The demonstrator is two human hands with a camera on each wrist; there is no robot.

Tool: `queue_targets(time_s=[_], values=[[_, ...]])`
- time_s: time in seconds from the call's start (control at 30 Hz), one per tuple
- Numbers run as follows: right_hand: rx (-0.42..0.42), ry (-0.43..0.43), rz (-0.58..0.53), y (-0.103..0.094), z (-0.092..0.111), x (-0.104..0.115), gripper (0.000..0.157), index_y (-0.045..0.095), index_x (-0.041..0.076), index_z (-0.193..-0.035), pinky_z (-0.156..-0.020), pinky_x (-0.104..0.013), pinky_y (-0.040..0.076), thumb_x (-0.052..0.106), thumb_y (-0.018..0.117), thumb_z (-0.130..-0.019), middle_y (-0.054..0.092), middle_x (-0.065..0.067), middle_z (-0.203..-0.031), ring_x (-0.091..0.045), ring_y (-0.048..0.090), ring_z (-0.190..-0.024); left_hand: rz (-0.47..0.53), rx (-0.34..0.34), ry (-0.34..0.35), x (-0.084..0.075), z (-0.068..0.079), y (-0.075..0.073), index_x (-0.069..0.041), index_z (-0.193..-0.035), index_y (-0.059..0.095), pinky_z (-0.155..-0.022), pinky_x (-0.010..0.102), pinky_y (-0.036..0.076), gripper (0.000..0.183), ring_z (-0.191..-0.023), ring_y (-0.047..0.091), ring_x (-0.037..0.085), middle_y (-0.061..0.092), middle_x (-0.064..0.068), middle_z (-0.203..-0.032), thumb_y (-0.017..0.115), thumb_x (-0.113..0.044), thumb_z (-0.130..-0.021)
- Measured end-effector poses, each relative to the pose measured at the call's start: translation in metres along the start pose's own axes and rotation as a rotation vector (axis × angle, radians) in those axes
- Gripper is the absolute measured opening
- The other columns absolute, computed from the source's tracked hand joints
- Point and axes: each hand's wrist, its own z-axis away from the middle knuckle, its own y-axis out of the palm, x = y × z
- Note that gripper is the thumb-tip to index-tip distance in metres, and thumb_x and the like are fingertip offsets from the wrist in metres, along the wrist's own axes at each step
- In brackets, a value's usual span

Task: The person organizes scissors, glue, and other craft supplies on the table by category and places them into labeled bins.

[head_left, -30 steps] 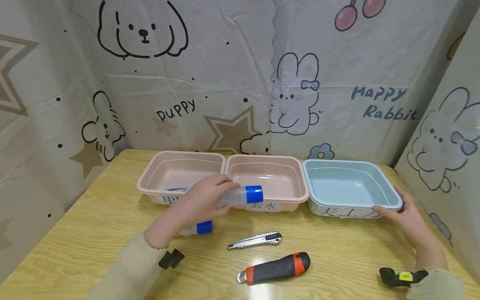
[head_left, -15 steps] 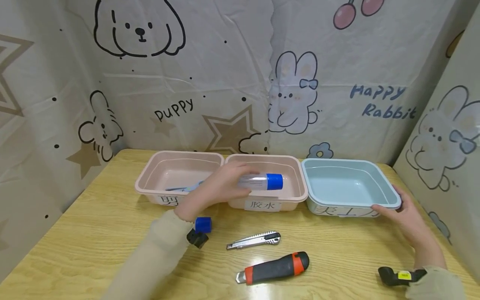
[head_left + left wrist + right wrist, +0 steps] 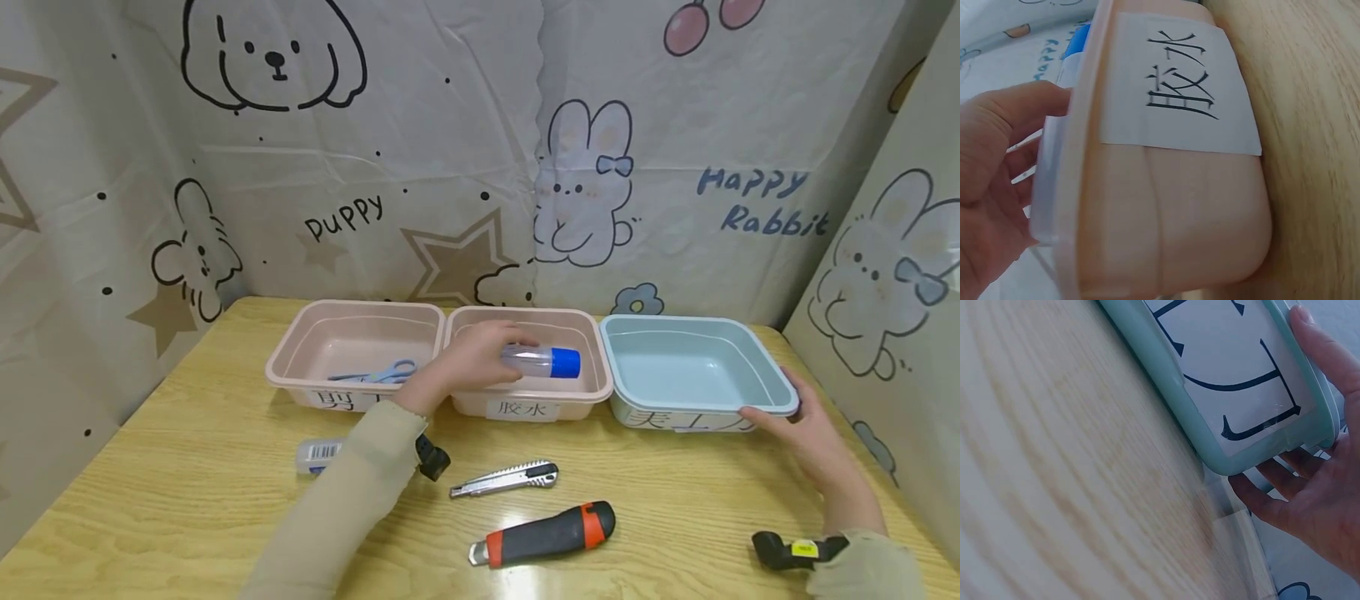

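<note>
My left hand point(image 3: 480, 357) grips a clear glue bottle point(image 3: 528, 361) with a blue cap, its fingers and thumb on either side of the barrel. The bottle lies sideways over the inside of the middle pink bin point(image 3: 525, 315); in the left wrist view the bin wall point(image 3: 1122, 206) partly hides it. My right hand point(image 3: 806, 433) holds the near right corner of the light blue bin point(image 3: 697, 408), thumb at the rim point(image 3: 1316, 369) and fingers against its side. A second glue bottle point(image 3: 315, 454) lies on the table, partly hidden by my left sleeve.
Blue-handled scissors point(image 3: 386, 372) lie in the left pink bin point(image 3: 360, 308). A silver utility knife point(image 3: 506, 477) and a larger black-and-red utility knife point(image 3: 547, 536) lie on the wooden table point(image 3: 675, 500) in front of the bins. A printed cloth point(image 3: 450, 167) hangs behind.
My left hand has carried the glue bottle rightward from the front of the pink bins to inside the middle one. My right hand keeps its hold on the blue bin.
</note>
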Motion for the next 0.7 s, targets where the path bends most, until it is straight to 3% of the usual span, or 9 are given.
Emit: queue_targets(time_s=[0.33, 0.5, 0.7], values=[[0.002, -0.007, 0.003, -0.001, 0.001, -0.002, 0.085, -0.004, 0.013, -0.147, -0.084, 0.000, 0.031, 0.019, 0.058, -0.089, 0.008, -0.026, -0.147, -0.011, 0.028, -0.125, 0.100, 0.091, -0.119, 0.011, -0.016, 0.019, -0.013, -0.119, 0.061, -0.095, 0.030, 0.043, 0.042, -0.108, 0.055, 0.015, 0.062, 0.001, -0.117, 0.070, -0.012, -0.078], [-0.019, 0.012, -0.005, -0.001, 0.000, -0.006, 0.084, -0.003, 0.015, -0.147, -0.083, 0.001, 0.031, 0.019, 0.058, -0.089, 0.009, -0.022, -0.148, -0.007, 0.029, -0.123, 0.091, 0.143, -0.106, 0.017, -0.022, 0.025, -0.010, -0.118, 0.061, -0.095, 0.030, 0.042, 0.041, -0.109, 0.056, 0.017, 0.062, 0.003, -0.116, 0.070, -0.010, -0.077], [-0.014, -0.001, -0.013, -0.001, -0.001, -0.005, 0.085, -0.004, 0.015, -0.147, -0.086, 0.001, 0.029, 0.020, 0.058, -0.089, 0.006, -0.022, -0.150, -0.011, 0.025, -0.128, 0.081, 0.201, -0.110, 0.019, -0.025, 0.031, -0.009, -0.116, 0.062, -0.096, 0.031, 0.042, 0.037, -0.109, 0.056, 0.017, 0.062, 0.004, -0.115, 0.068, -0.009, -0.080]])
